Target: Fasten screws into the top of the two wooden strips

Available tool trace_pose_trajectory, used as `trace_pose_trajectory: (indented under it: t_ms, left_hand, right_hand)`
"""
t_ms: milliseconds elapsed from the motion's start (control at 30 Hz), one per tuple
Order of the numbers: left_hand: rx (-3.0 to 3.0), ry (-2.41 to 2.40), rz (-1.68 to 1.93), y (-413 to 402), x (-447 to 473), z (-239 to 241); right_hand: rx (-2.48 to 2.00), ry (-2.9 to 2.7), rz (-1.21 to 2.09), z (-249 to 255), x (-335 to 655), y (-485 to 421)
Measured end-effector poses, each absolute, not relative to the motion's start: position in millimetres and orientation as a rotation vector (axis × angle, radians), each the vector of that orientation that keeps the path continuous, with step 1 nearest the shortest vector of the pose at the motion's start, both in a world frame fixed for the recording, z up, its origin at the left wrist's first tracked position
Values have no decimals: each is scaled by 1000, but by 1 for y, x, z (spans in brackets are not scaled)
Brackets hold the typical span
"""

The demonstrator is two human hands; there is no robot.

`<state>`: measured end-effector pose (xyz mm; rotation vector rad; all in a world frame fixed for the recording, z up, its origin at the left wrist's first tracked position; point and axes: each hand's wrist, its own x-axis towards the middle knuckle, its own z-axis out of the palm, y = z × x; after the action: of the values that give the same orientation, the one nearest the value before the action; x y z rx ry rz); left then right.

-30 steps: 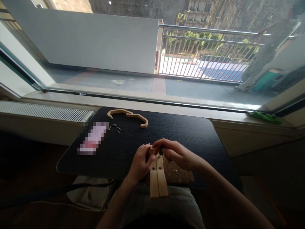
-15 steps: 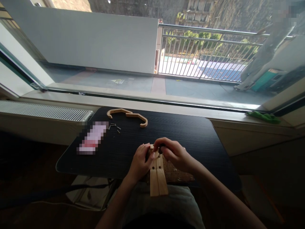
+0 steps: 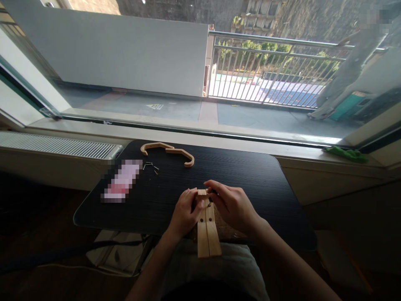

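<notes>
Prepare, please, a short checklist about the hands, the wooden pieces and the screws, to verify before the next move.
1. Left hand braces the drilled wooden pieces: ok, thumb on top at their far part.
2. Drilled pieces aligned side by side: ok, their long edges meet along a seam.
3. Near ends supported by the black table: not ok, they stick out past its near edge.
4. Right hand firmly grips the small dark tool: cannot tell, fingers hide most of it.
5. Loose screws away from both hands: ok, they lie farther back, to the left.
6. Hook-shaped wooden pieces out of the way: ok, at the table's far side.
</notes>
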<state>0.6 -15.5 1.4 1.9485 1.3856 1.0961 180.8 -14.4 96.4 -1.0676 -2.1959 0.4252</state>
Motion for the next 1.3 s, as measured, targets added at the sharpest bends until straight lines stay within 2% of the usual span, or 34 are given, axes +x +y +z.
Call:
trace_pose_trajectory:
  t_ms: [733,1300]
  left_hand:
    - [1926,1381,1094,-15,-1,-4]
    - [1952,1344,1076,-12,1,0]
  right_hand:
    - [-1108,-2241,254,100,185,-11]
    - [-1061,-2375,-144,106,176,-1]
